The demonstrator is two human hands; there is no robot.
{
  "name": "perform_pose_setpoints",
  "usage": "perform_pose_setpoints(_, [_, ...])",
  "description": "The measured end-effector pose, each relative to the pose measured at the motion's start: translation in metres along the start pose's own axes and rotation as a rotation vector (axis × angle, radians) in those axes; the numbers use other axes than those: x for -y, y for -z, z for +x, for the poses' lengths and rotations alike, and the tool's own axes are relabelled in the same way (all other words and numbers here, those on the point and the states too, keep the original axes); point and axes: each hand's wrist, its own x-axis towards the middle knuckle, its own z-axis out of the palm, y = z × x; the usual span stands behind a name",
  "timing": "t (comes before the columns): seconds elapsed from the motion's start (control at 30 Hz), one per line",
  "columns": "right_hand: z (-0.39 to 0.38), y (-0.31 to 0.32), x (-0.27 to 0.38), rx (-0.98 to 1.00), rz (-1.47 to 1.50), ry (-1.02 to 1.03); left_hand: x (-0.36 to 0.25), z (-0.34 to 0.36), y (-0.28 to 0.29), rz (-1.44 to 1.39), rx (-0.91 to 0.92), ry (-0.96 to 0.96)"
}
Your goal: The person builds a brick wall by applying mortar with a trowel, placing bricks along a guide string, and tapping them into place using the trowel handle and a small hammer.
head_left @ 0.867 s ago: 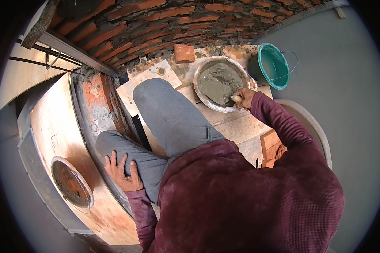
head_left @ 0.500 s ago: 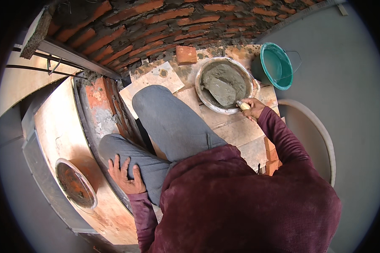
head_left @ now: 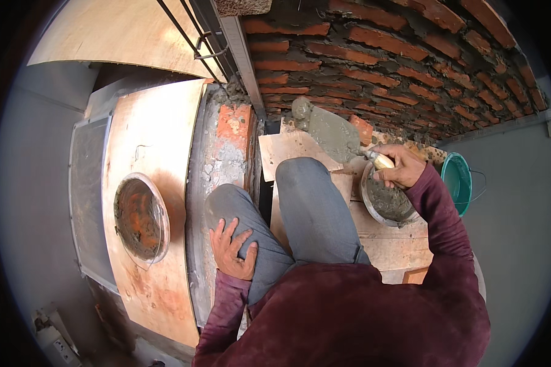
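Observation:
My right hand [head_left: 401, 166] is closed round the pale handle of a trowel [head_left: 333, 136]. Grey mortar coats the trowel's blade, with a lump near its tip, and the blade is raised in front of the brick wall [head_left: 373, 61]. Below and beside that hand stands a round tub [head_left: 373, 208] of wet mortar, partly hidden by my hand and sleeve. My left hand [head_left: 234, 248] rests with spread fingers on my left thigh, holding nothing.
A teal bucket [head_left: 456, 183] stands right of the mortar tub. On the plywood at left sits another bucket [head_left: 142, 217] with a wire handle and orange-brown contents. A loose brick [head_left: 362, 129] lies behind the trowel. Steel bars [head_left: 193, 37] rise by a partly bricked column [head_left: 234, 125].
The trowel has come up out of the mortar tub, loaded with mortar, and moved left toward the wall. My view has turned leftward. My left hand stays on the thigh.

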Motion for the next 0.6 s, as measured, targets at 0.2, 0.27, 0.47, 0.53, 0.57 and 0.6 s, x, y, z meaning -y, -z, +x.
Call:
perform_pose_setpoints(0.2, [0.133, -0.031, 0.060, 0.569, 0.081, 0.016, 0.006, -0.003, 0.007, -0.028, -0.010, 0.038])
perform_pose_setpoints(0.27, [0.184, -0.033, 0.048, 0.550, 0.262, -0.062, 0.003, 0.006, 0.005, -0.061, -0.007, 0.024])
perform_pose_setpoints(0.47, [0.242, -0.054, 0.053, 0.512, 0.299, -0.109, 0.005, 0.002, 0.008, -0.066, -0.034, 0.055])
perform_pose_setpoints(0.53, [0.228, -0.055, 0.061, 0.354, -0.223, 0.108, 0.008, 0.003, 0.009, -0.087, -0.049, 0.067])
perform_pose_setpoints(0.57, [0.221, -0.057, 0.066, 0.278, -0.485, 0.230, 0.008, 0.005, 0.009, -0.096, -0.062, 0.073])
perform_pose_setpoints(0.6, [0.212, -0.064, 0.067, 0.037, -0.976, 0.677, 0.006, 0.006, 0.012, -0.096, -0.051, 0.092])
